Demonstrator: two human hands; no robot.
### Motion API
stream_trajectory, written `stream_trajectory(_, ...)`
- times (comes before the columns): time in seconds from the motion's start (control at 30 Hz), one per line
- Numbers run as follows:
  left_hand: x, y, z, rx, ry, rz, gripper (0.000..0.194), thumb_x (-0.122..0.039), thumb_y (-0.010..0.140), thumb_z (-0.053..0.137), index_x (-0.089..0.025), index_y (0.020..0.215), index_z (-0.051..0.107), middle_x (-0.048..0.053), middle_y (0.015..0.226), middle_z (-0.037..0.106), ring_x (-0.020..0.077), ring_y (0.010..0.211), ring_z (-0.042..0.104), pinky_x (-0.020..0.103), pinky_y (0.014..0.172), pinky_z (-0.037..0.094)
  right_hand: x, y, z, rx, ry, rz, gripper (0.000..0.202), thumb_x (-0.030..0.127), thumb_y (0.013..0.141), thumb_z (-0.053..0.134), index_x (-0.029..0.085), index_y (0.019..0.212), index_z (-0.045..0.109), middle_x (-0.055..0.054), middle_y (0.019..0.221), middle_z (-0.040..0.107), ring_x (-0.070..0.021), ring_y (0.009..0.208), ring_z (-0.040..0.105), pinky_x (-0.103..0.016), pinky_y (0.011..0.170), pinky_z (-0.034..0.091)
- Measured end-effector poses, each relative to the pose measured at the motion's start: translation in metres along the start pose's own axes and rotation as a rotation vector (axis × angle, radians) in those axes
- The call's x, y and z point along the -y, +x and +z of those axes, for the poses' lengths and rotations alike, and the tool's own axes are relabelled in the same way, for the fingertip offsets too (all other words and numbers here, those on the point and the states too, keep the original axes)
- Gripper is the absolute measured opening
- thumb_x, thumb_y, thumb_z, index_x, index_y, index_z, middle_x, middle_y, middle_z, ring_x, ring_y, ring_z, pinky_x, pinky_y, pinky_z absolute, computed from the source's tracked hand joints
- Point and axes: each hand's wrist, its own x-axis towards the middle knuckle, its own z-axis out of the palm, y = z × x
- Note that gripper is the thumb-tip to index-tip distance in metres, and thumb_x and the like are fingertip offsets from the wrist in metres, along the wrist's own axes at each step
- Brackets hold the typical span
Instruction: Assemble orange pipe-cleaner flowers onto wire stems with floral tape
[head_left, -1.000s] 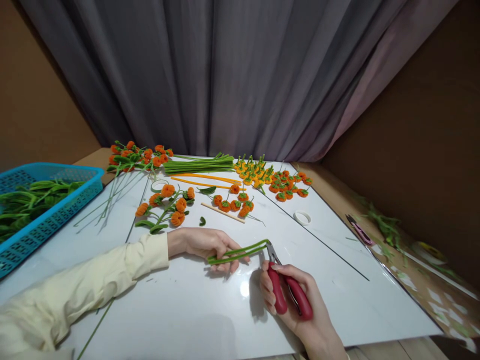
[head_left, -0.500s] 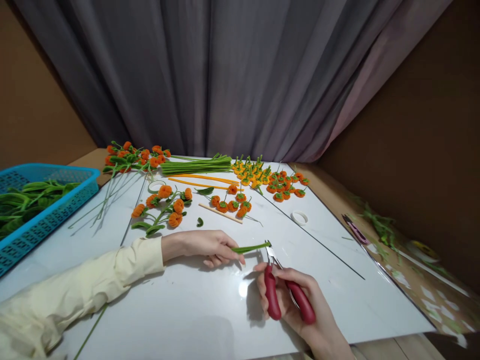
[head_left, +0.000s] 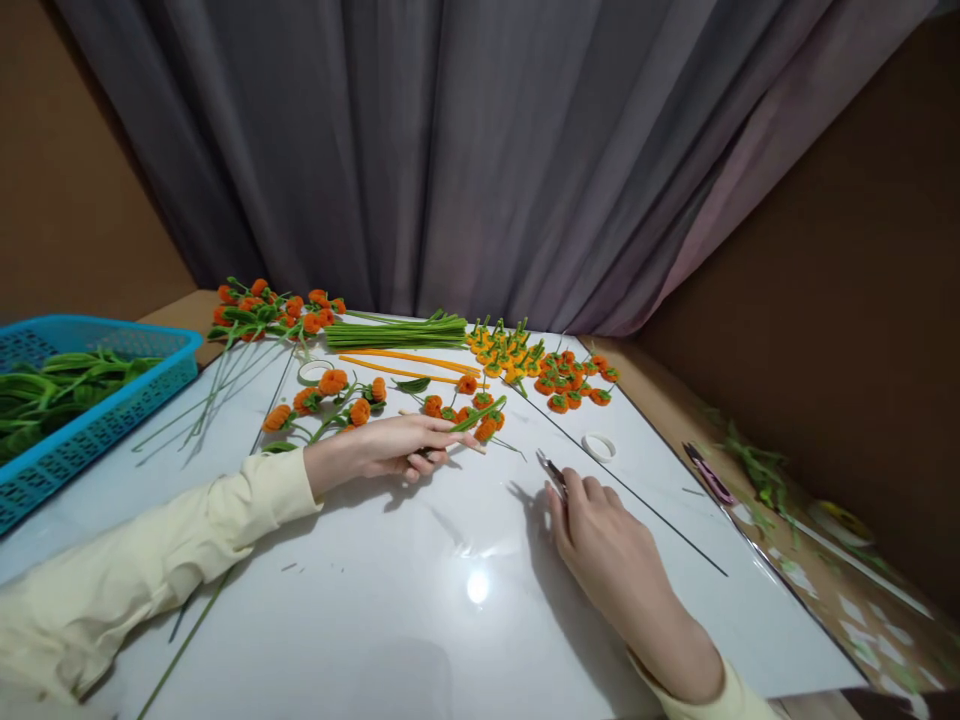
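Note:
My left hand (head_left: 397,445) is closed on a thin bunch of green fuzzy stems (head_left: 478,414). Their free ends point up and right, over a group of small orange pumpkin-shaped pieces (head_left: 433,405). A wooden stick (head_left: 474,443) lies partly behind my fingers. To the right, my right hand (head_left: 611,545) is palm down, wrapped round cutting pliers (head_left: 553,470). Only their metal jaws and a little of the body show; the red handles are hidden under the hand. Just left of my left hand lies a sprig with orange pumpkins (head_left: 332,382) and green leaves.
A blue basket (head_left: 169,372) of green fuzzy pieces stands at left. Along the back are green stems (head_left: 397,333), yellow pieces (head_left: 502,350) and orange pumpkins (head_left: 570,378). A white tape roll (head_left: 598,446) and a pink-handled cutter (head_left: 709,473) lie at right.
My left hand has moved up and left with the green stems, away from the pliers. My right hand has turned palm down and shifted up and right, still holding the pliers.

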Motion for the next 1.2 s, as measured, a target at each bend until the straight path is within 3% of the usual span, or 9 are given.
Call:
stream_trajectory(0.13, 0.0, 0.0, -0.005, -0.006, 0.057, 0.007, 0.023, -0.024, 0.087, 0.056, -0.014, 0.107, 0.062, 0.004, 0.079, 0.063, 0.0091, 0.061, 0.057, 0.022, 0.056, 0.049, 0.01, 0.017, 0.021, -0.089, -0.272, -0.226, 0.027, 0.03, 0.094, 0.04, 0.01, 0.1, 0.057, -0.013, 0.08, 0.058, -0.0274, 0.075, 0.054, -0.033, 0.06, 0.031)
stream_trajectory(0.37, 0.008, 0.0, 0.004, 0.128, 0.005, -0.074, 0.032, -0.024, 0.089, 0.053, -0.016, 0.121, 0.055, 0.009, 0.091, 0.069, 0.014, 0.075, 0.065, 0.028, 0.066, 0.052, 0.012, 0.026, 0.023, -0.062, -0.19, -0.366, 0.028, 0.031, 0.094, 0.04, 0.011, 0.102, 0.058, -0.014, 0.089, 0.059, -0.0285, 0.083, 0.054, -0.039, 0.071, 0.038)
stream_trajectory(0.47, 0.009, -0.001, 0.007, 0.216, -0.005, -0.1, 0.04, -0.027, 0.088, 0.056, -0.017, 0.126, 0.051, 0.008, 0.086, 0.071, 0.0169, 0.072, 0.067, 0.032, 0.066, 0.052, -0.001, 0.038, 0.012, 0.026, 0.109, -0.396, 0.035, 0.039, 0.092, 0.045, 0.012, 0.113, 0.053, -0.015, 0.099, 0.06, -0.0295, 0.094, 0.055, -0.042, 0.08, 0.042)
stream_trajectory(0.57, 0.01, -0.001, 0.008, 0.296, 0.075, -0.126, 0.045, -0.034, 0.086, 0.058, -0.017, 0.126, 0.052, 0.008, 0.081, 0.071, 0.0162, 0.061, 0.066, 0.028, 0.059, 0.051, -0.015, 0.054, -0.004, 0.138, 0.621, -0.446, 0.048, 0.046, 0.09, 0.049, 0.016, 0.126, 0.042, -0.014, 0.115, 0.057, -0.0259, 0.104, 0.055, -0.04, 0.087, 0.045)
stream_trajectory(0.67, 0.012, 0.0, 0.008, 0.355, 0.139, -0.157, 0.043, -0.037, 0.084, 0.059, -0.018, 0.123, 0.055, 0.005, 0.075, 0.069, 0.0135, 0.054, 0.063, 0.024, 0.052, 0.048, -0.021, 0.064, -0.019, 0.28, 1.018, -0.528, 0.036, 0.044, 0.087, 0.056, 0.018, 0.113, 0.052, -0.01, 0.108, 0.062, -0.0211, 0.097, 0.06, -0.032, 0.08, 0.05)
stream_trajectory(0.8, 0.015, -0.001, 0.012, 0.383, 0.15, -0.154, 0.039, -0.034, 0.082, 0.062, -0.017, 0.117, 0.06, -0.002, 0.058, 0.059, 0.0048, 0.038, 0.039, 0.022, 0.048, 0.044, -0.018, 0.065, -0.024, 0.432, 1.221, -0.413, 0.027, 0.042, 0.082, 0.064, 0.016, 0.079, 0.058, -0.002, 0.062, 0.063, -0.0133, 0.056, 0.058, -0.024, 0.054, 0.047)
stream_trajectory(0.9, 0.014, -0.005, 0.016, 0.28, 0.264, -0.074, 0.032, -0.037, 0.083, 0.06, -0.014, 0.106, 0.065, -0.005, 0.052, 0.049, 0.0037, 0.039, 0.03, 0.021, 0.048, 0.041, -0.02, 0.065, -0.019, 0.595, 1.367, -0.277, 0.029, 0.041, 0.08, 0.066, 0.016, 0.075, 0.053, -0.001, 0.062, 0.063, -0.0092, 0.046, 0.054, -0.02, 0.044, 0.04)
stream_trajectory(1.07, 0.01, -0.008, 0.017, 0.206, 0.457, -0.031, 0.036, -0.047, 0.08, 0.061, -0.011, 0.075, 0.067, 0.0, 0.057, 0.058, 0.0054, 0.044, 0.039, 0.022, 0.05, 0.041, -0.028, 0.07, -0.009, 0.967, 1.477, -0.188, 0.03, 0.037, 0.078, 0.069, 0.014, 0.074, 0.052, -0.003, 0.063, 0.063, -0.0093, 0.048, 0.056, -0.016, 0.041, 0.039)
stream_trajectory(1.2, 0.01, -0.005, 0.013, 0.22, 0.542, -0.062, 0.04, -0.05, 0.077, 0.062, -0.011, 0.072, 0.068, 0.009, 0.079, 0.07, 0.0096, 0.056, 0.058, 0.022, 0.054, 0.044, -0.029, 0.073, -0.007, 1.006, 1.528, -0.11, 0.027, 0.032, 0.075, 0.072, 0.012, 0.071, 0.055, -0.003, 0.062, 0.062, -0.0089, 0.047, 0.055, -0.016, 0.04, 0.04)
